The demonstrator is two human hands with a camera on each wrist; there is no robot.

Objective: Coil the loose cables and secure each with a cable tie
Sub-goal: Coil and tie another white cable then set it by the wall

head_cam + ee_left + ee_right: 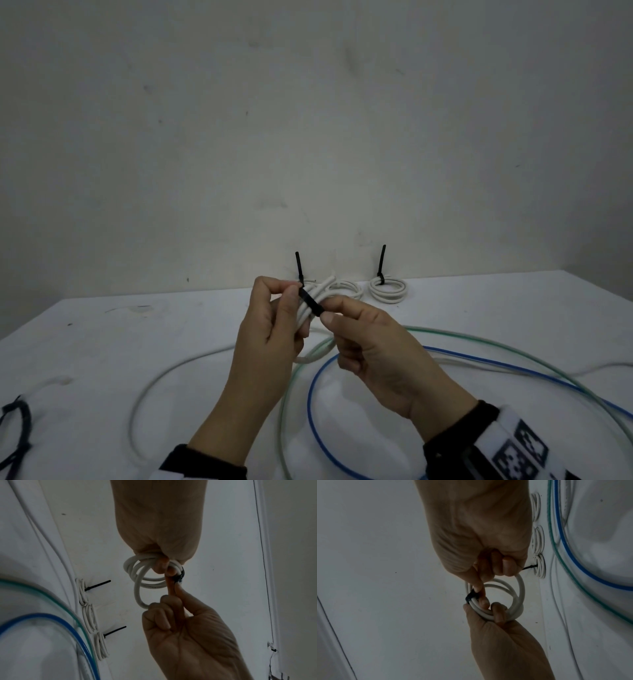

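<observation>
My left hand (291, 298) grips a small white cable coil (306, 314) held up above the table. A black cable tie (310, 301) is wrapped across the coil's strands. My right hand (329, 317) pinches the tie's free end between thumb and forefinger, just right of the coil. In the left wrist view the left hand (163, 566) clasps the coil (137, 574) and the tie (180, 576) sits at its right side. From the right wrist the right hand (479, 593) pinches the tie (470, 597) on the coil (519, 592).
Two white coils (387, 290) (346, 289) lie at the table's back edge by the wall, with black tie tails (381, 260) (297, 263) standing up. Loose blue (309, 397), green (283, 404) and white (154, 380) cables sprawl under my hands. Black ties (17, 421) lie at the left edge.
</observation>
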